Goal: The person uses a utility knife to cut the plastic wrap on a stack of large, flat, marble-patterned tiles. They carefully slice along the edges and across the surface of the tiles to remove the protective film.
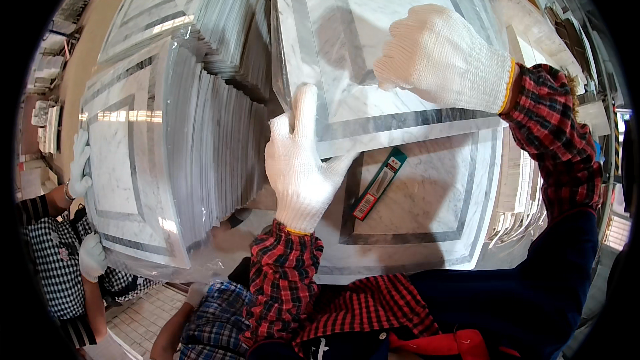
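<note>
L hand (298, 177): spread at marble panel (380, 103) corner.
R hand (443, 60): clenched; contents unclear.
Panel: prob. heavy, brittle; grip edges nr fingers.

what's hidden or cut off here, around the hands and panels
All in the head view:
- Right hand: the glove's back hides the curled fingertips and anything they may hold.
- Upper marble panel: its far end is cut off by the top edge.
- Lower marble panel: its far part is hidden beneath the upper one.
- Person in blue plaid: cut off by the bottom edge.
</note>
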Demonstrator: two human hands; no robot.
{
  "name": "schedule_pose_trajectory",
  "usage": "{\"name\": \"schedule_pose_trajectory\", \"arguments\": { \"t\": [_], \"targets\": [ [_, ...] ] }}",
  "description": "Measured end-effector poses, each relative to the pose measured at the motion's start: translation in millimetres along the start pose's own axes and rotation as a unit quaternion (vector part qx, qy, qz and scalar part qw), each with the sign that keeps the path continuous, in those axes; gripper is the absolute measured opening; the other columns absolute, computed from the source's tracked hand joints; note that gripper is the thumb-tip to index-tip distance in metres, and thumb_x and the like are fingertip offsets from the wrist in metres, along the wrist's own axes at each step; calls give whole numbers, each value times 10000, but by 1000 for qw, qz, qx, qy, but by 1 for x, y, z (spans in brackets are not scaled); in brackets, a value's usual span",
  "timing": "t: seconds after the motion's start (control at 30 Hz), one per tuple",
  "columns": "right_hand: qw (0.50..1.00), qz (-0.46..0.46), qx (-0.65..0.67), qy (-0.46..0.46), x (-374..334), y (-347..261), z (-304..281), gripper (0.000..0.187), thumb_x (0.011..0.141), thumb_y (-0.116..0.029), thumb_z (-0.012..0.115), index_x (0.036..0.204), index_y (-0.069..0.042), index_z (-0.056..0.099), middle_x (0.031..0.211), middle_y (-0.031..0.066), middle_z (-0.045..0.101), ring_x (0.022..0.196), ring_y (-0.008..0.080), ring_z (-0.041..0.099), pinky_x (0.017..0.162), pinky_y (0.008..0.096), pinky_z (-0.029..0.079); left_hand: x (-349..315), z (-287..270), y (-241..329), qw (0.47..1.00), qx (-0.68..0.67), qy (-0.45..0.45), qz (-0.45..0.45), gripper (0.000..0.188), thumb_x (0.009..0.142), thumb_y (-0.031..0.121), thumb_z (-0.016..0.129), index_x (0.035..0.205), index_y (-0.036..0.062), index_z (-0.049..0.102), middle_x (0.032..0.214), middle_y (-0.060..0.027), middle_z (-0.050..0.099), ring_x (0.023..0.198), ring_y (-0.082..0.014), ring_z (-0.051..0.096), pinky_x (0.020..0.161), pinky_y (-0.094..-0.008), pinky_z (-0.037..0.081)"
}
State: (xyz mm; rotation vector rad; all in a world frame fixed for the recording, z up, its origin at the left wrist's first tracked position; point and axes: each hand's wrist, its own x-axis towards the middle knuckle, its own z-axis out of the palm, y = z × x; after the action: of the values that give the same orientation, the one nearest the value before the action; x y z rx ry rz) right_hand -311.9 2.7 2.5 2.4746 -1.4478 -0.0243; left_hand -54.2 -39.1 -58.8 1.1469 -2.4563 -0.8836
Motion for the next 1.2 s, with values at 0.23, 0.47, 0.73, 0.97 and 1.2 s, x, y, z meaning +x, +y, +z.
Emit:
{"name": "schedule_pose_trajectory", "arguments": {
  "t": [0.23,0.47,0.73,0.97,1.2],
  "targets": [
    [915,263,294,86,-56,12,-31,317,990,-362,684,868,-81,768,667,25,639,553,175,565,532,330,487,1,2,4,999,18,-8,-37,1045,681,322,948,1546,57,425,1231,-220,600,1120,-388,588,947,-454,516],
    [971,163,162,65,-21,-5,3,275,933,-418,712,895,-153,778,726,72,677,712,266,666,665,418,537,-1,2,0,1000,14,10,-13,1047,677,308,959,1550,69,433,1244,-212,592,1146,-375,601,949,-454,524],
    [981,139,134,10,-16,-7,10,246,929,-387,719,894,-144,722,720,54,614,724,256,624,659,404,518,-2,8,-5,999,9,34,12,1053,658,260,978,1555,86,454,1276,-192,552,1127,-353,653,959,-424,559],
    [983,126,130,-42,-9,-5,1,206,950,-364,704,928,-160,728,774,69,670,803,262,693,721,429,562,-3,7,-7,999,22,30,4,1063,655,280,976,1555,70,451,1255,-187,551,1128,-345,649,955,-426,557],
    [985,106,131,-40,-6,-3,0,193,922,-338,723,888,-148,721,781,58,685,817,262,703,723,425,566,-1,5,-5,999,20,35,14,1057,653,281,974,1549,66,458,1240,-187,570,1117,-360,645,940,-427,552]
  ]
}}
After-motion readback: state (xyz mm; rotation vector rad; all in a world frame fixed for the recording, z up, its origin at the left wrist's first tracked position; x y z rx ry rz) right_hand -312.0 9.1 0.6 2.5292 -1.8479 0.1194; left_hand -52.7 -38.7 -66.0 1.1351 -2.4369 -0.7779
